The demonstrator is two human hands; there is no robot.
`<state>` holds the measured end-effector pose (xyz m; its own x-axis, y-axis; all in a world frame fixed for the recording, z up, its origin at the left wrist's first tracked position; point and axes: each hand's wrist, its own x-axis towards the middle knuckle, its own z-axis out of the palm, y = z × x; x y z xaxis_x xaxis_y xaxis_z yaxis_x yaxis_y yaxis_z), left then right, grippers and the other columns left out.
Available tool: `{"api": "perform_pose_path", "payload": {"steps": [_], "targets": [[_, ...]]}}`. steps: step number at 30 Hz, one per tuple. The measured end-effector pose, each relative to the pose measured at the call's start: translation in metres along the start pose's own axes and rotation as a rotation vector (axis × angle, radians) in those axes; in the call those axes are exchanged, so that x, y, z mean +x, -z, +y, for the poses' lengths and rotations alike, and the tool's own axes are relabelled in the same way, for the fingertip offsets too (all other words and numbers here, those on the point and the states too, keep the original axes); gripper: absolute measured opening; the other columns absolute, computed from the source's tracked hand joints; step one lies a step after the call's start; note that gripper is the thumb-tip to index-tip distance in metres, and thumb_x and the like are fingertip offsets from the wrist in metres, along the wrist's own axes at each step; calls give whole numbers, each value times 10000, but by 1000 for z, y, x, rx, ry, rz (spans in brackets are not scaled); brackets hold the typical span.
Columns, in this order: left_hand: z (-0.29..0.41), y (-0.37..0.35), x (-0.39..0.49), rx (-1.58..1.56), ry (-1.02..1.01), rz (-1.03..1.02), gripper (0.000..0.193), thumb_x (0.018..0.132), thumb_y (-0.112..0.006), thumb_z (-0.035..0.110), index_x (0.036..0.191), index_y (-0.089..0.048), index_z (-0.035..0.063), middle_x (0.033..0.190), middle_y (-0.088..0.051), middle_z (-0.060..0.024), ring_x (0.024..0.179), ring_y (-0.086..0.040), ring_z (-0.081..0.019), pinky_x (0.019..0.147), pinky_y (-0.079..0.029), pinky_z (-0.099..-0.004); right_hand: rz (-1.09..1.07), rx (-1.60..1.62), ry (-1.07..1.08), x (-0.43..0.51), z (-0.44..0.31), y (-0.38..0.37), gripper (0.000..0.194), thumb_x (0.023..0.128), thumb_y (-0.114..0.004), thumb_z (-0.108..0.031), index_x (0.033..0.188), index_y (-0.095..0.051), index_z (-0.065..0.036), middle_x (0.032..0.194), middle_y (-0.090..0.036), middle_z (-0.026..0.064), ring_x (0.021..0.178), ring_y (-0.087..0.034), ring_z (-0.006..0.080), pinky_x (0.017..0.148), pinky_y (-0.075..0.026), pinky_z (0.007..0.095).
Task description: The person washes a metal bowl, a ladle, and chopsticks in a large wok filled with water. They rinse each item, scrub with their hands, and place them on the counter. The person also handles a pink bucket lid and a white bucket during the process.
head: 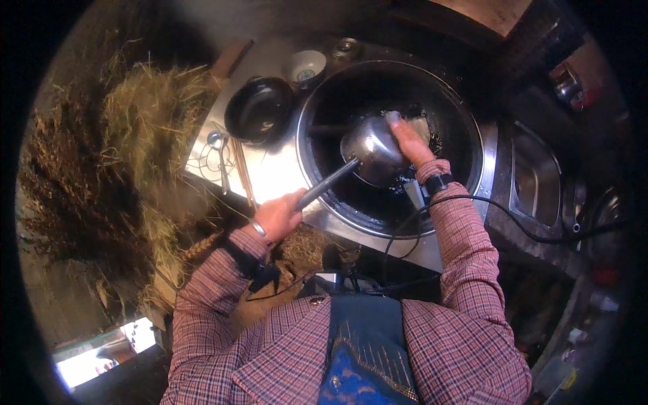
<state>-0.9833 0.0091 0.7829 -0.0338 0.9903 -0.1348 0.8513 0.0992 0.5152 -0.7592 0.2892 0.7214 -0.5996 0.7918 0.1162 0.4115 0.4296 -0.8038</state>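
Observation:
My left hand grips the dark handle of a metal saucepan. The pan is tilted inside a large round wok set into a metal stove top, its rounded outside facing up. My right hand lies against the pan's far right side, with a pale cloth-like thing under it; its exact kind is unclear. Dark water with bright glints seems to lie in the wok around the pan.
Left of the wok stand a black pan and a white bowl. A metal ladle lies on a wire rack, beside chopsticks. Dry straw is heaped at left. A metal sink is at right; a black cable crosses my right forearm.

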Motion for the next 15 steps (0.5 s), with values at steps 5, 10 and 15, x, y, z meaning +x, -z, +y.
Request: {"api": "perform_pose_path", "payload": {"steps": [5, 10, 15], "targets": [[-4, 8, 10, 156, -14, -63, 429, 777, -550, 152, 1189, -437, 114, 883, -597, -179, 768, -595, -367, 660, -484, -444, 52, -311, 383, -24, -43, -35, 379, 923, -468, -280, 1178, -547, -12, 1304, -446, 230, 1242, -390, 376, 1049, -299, 423], [-1, 16, 4, 205, -49, -87, 410, 793, -547, 148, 1187, -441, 107, 898, -599, -158, 774, -605, -346, 667, -491, -428, 80, -112, 351, -21, -37, -40, 326, 935, -442, -262, 1128, -594, -47, 1235, -532, 158, 1171, -468, 329, 988, -370, 393], [-6, 27, -16, 212, -29, -161, 434, 790, -584, 164, 1206, -467, 122, 881, -601, -144, 800, -608, -331, 687, -490, -412, 0, -219, -160, -15, 53, -32, 309, 938, -418, -209, 1037, -624, -1, 1028, -615, 236, 1007, -579, 372, 880, -458, 406]]}}
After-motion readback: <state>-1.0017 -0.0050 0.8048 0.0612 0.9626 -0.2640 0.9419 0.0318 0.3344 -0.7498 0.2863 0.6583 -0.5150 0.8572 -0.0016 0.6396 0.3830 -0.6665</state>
